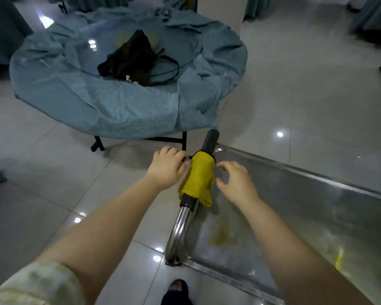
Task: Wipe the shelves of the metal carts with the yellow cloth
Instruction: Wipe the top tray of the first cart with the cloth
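The yellow cloth [198, 178] hangs draped over the black-gripped handle bar [210, 139] of the metal cart, whose shiny top shelf [306, 216] fills the lower right. My left hand [168, 167] is just left of the cloth, fingers curled near its upper edge; whether they touch it is unclear. My right hand [235, 180] hovers just right of the cloth above the shelf, fingers spread, holding nothing.
A round table [75, 111] under a blue-grey cloth stands ahead, with a black bag [130, 60] on its glass top. Folding table legs [97, 144] reach the tiled floor near the cart handle. My foot [177, 291] is at the bottom edge.
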{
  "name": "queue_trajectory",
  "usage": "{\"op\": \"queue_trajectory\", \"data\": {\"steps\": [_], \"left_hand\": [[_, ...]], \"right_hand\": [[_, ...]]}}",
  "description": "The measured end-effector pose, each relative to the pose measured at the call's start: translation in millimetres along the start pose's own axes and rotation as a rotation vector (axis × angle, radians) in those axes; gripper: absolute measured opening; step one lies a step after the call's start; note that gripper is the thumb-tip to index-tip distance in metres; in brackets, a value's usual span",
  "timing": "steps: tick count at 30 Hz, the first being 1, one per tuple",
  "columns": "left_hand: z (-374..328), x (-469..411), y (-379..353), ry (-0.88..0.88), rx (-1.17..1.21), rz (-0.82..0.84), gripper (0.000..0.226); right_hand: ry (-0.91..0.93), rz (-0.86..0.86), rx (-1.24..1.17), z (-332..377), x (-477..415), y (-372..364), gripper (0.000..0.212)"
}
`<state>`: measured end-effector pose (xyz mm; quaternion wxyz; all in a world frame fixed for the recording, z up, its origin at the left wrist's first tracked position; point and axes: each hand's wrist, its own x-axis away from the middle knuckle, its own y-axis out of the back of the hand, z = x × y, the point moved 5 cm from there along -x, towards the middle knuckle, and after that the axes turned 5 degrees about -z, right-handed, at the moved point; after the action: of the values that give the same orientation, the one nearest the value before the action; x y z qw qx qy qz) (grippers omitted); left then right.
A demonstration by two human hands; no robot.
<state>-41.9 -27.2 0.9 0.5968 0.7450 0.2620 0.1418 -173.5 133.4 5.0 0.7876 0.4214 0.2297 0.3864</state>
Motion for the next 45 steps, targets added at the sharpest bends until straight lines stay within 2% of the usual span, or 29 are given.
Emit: {"op": "queue_trajectory", "data": {"steps": [4, 8, 11, 17, 21, 24, 28, 32, 35, 39, 42, 45], "left_hand": [[9, -25, -32, -0.033, 0.115, 0.12, 0.043], [13, -42, -48, -0.055, 0.284, 0.128, 0.038], [23, -47, -64, 0.003, 0.481, 0.169, 0.036], [27, -56, -79, 0.157, 0.817, 0.41, 0.054], [17, -56, -73, 0.217, 0.995, 0.446, 0.032], [25, -56, -64, 0.186, 0.828, 0.37, 0.032], [29, -49, -33, -0.059, 0.42, 0.154, 0.02], [14, -36, 10, -0.193, 0.246, -0.035, 0.019], [-6, -18, 46, -0.225, 0.137, -0.161, 0.027], [-52, 26, 80, -0.371, -0.005, -0.326, 0.027], [-97, 64, 83, -0.432, -0.065, -0.334, 0.03], [-138, 103, 72, -0.427, -0.039, -0.306, 0.031]], "right_hand": [[-0.12, 0.072, -0.088, -1, -27, -18, 0.048], [-0.261, 0.159, -0.26, -11, -44, -36, 0.058], [-0.378, 0.213, -0.413, -17, -48, -43, 0.065], [-0.505, 0.343, -0.61, -27, -54, -60, 0.07], [-0.527, 0.38, -0.626, -23, -57, -60, 0.062], [-0.467, 0.353, -0.469, -17, -51, -46, 0.036], [-0.3, 0.141, -0.289, -1, -44, -20, 0.037], [-0.157, -0.017, -0.267, 21, -27, 3, 0.027], [-0.039, -0.12, -0.22, 33, -5, 26, 0.03], [0.084, -0.233, -0.197, 31, 43, 62, 0.03], [0.148, -0.301, -0.171, 13, 87, 83, 0.033], [0.163, -0.291, -0.171, -11, 133, 97, 0.029]]}}
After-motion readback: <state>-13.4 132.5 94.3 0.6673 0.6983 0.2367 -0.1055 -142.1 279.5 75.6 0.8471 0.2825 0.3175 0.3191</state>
